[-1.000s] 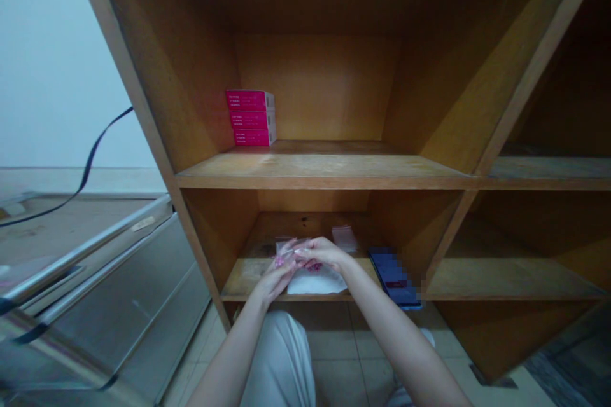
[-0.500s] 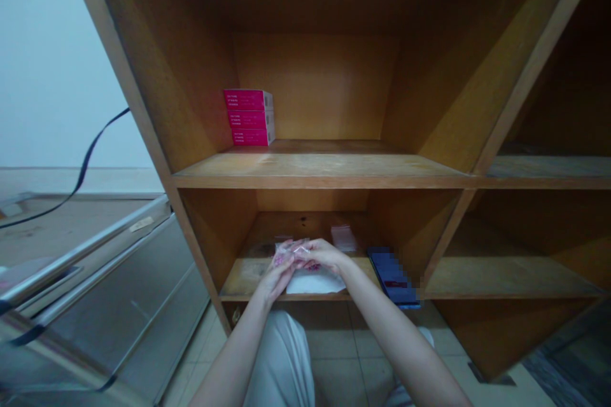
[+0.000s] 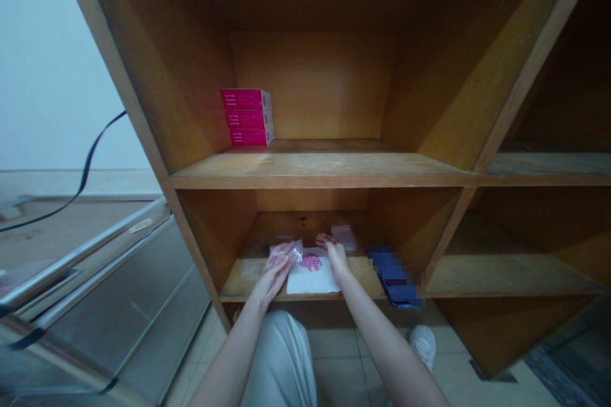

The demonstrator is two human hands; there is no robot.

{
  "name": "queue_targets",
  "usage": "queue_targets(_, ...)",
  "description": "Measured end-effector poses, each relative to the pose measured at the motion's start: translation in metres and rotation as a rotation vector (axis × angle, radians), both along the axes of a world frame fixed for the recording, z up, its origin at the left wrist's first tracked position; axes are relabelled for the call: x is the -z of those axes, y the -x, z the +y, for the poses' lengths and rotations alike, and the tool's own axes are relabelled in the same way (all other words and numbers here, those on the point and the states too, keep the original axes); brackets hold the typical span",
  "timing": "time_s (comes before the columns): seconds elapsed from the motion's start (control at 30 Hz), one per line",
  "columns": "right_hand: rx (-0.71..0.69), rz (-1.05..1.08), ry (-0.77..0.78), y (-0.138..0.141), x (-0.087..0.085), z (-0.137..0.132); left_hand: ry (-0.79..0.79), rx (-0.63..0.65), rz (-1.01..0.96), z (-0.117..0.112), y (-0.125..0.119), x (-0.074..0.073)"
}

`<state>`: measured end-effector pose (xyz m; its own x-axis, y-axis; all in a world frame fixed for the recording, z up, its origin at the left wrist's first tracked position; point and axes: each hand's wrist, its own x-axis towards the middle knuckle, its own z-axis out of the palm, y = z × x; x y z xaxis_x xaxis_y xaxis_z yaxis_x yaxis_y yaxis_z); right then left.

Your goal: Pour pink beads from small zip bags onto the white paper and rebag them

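On the lower wooden shelf [image 3: 296, 229], at bottom centre of the frame, the left hand [image 3: 274, 273] lies open, resting on a clear plastic bag [image 3: 285, 253] without gripping it. The right hand [image 3: 335, 253], also released, sits just beside pink beads [image 3: 311, 261] on a white paper sheet [image 3: 312, 281]. (Three magenta boxes [image 3: 247, 117] stand stacked on the shelf above [image 3: 315, 165].)
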<state>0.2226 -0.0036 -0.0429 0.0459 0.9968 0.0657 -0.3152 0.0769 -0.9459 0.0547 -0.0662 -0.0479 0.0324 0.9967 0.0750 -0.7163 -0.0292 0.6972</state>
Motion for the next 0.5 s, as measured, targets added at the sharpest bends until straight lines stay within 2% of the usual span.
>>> queue_targets(0.2,0.155,-0.007,-0.101,0.018,0.033,0.009,0.022,0.004,0.028,0.000,-0.002,0.001)
queue_targets(0.3,0.184,0.037,-0.074,0.024,0.039,0.010,0.016,0.017,0.043,0.000,-0.002,0.003)
queue_targets(0.5,0.157,0.090,-0.016,0.027,0.045,0.009,0.014,0.041,0.077,0.003,-0.004,0.003)
